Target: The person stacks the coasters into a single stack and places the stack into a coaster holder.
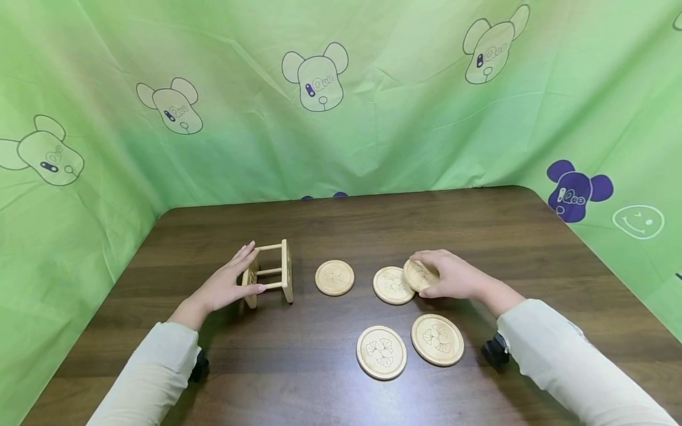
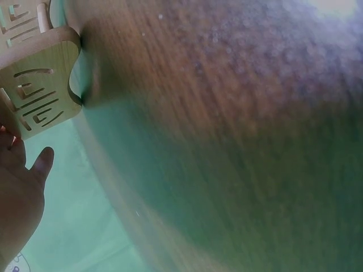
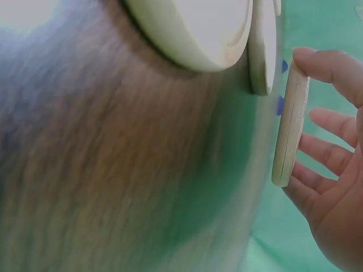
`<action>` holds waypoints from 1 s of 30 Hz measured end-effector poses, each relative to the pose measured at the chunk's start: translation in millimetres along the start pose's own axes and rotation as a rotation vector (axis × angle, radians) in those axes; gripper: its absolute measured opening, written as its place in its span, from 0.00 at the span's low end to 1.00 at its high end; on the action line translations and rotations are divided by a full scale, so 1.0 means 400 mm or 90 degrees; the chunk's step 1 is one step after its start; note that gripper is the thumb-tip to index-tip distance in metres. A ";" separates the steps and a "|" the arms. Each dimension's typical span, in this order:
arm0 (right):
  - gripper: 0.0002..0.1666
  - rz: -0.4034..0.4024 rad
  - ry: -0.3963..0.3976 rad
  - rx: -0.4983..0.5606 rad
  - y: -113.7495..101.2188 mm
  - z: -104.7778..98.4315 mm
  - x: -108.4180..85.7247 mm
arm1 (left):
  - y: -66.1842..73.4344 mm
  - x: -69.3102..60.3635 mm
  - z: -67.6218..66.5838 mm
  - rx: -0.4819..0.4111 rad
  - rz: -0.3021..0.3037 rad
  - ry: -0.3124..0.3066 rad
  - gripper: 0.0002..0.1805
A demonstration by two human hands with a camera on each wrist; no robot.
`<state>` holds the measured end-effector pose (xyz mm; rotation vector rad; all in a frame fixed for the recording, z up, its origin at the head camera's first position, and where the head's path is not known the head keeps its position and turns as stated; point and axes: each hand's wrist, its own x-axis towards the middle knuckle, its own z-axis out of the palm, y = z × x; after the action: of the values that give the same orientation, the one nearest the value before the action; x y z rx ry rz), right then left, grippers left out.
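Note:
On the left stands a small wooden coaster rack [image 1: 286, 272], two end panels joined by rods, with cut-out patterns in its panel [image 2: 42, 96]. My left hand [image 1: 226, 283] spans its near-left panel, thumb by a lower rod and fingers at the far edge; one finger stands away from it in the left wrist view. My right hand [image 1: 455, 275] holds a round wooden coaster [image 1: 420, 276] by its edge between thumb and fingers. That coaster [image 3: 292, 124] is tilted and overlaps another coaster [image 1: 391, 286] in the head view.
Further coasters with carved leaf patterns lie flat: one [image 1: 334, 278] beside the rack, two nearer me, a left one [image 1: 381, 353] and a right one [image 1: 437, 340]. All are on a dark wooden table [image 1: 298, 378]. A green printed cloth [image 1: 373, 142] hangs behind and at the sides.

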<state>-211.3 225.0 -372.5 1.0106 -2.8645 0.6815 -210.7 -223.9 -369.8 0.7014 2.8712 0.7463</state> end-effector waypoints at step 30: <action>0.38 -0.018 -0.053 0.012 -0.044 0.036 0.058 | 0.001 -0.002 -0.001 -0.009 -0.003 -0.003 0.46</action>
<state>-217.1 193.2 -374.7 1.1065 -2.9136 0.6814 -210.0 -224.2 -369.5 0.6936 2.8595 0.7628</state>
